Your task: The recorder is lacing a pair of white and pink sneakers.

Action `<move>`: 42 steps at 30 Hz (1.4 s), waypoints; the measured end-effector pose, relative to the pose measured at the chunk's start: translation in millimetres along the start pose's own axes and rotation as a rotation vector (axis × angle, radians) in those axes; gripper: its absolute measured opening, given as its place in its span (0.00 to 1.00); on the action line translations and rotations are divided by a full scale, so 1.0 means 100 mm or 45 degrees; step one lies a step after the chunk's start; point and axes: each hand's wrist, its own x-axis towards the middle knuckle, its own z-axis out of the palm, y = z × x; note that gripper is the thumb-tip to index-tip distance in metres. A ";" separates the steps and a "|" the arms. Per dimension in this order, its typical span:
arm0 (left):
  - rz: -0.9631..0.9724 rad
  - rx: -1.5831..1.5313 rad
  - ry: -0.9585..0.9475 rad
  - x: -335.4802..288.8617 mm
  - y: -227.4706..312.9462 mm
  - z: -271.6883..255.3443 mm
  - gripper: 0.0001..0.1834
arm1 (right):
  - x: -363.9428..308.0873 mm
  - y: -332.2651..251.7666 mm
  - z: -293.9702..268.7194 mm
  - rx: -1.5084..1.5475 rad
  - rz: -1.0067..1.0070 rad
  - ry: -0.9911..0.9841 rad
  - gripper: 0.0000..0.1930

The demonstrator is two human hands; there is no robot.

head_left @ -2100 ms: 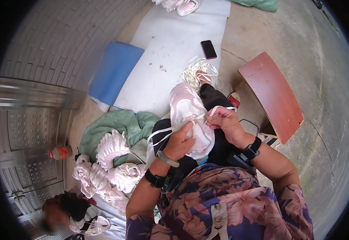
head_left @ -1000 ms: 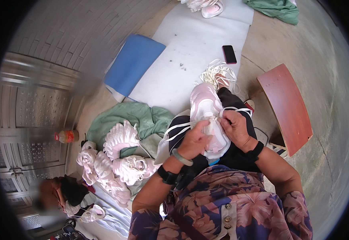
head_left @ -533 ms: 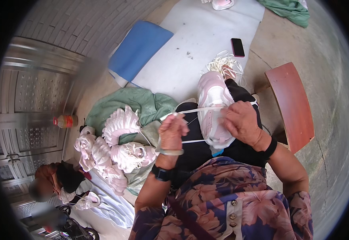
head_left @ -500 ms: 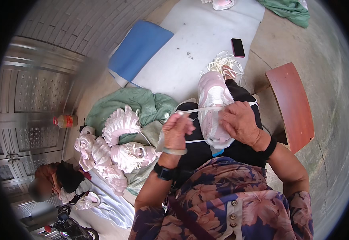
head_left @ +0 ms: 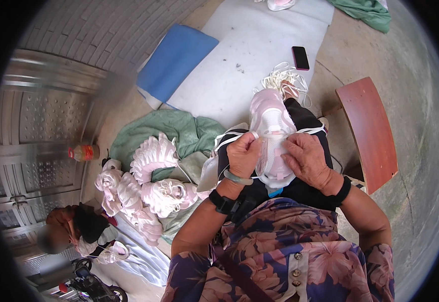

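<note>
A pink and white sneaker (head_left: 271, 111) lies across my lap, its toe pointing away from me. My left hand (head_left: 243, 156) is closed at the left side of its lace opening, with a white shoelace (head_left: 232, 133) pinched between thumb and forefinger. Against the right side of the opening, the fingers of my right hand (head_left: 307, 160) are bent and pinched together on the lace. One lace end stretches out to the right beyond that hand. Where the lace enters the eyelets is partly hidden by my fingers.
A heap of pink and white sneakers (head_left: 129, 194) lies left on green cloth (head_left: 179, 123). Loose white laces (head_left: 282, 78) and a phone (head_left: 300, 58) lie ahead. A reddish wooden stool (head_left: 368, 133) stands right. Another person (head_left: 86, 226) sits at the lower left.
My left hand has moved right, from beside the sneaker to its lace opening, and the lace that was stretched leftward is now slack. My right hand has stayed near the sneaker's right side.
</note>
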 end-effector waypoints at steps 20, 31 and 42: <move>0.232 0.845 -0.047 -0.13 0.40 0.06 0.18 | -0.05 -0.01 -0.05 0.055 0.060 0.123 0.15; 0.515 1.161 -0.224 -0.19 0.32 -0.04 0.20 | 0.28 -0.17 0.35 -0.041 0.049 0.018 0.08; 0.602 0.842 -0.380 -0.10 0.23 -0.17 0.15 | 0.21 -0.12 0.48 -0.211 -0.074 0.004 0.08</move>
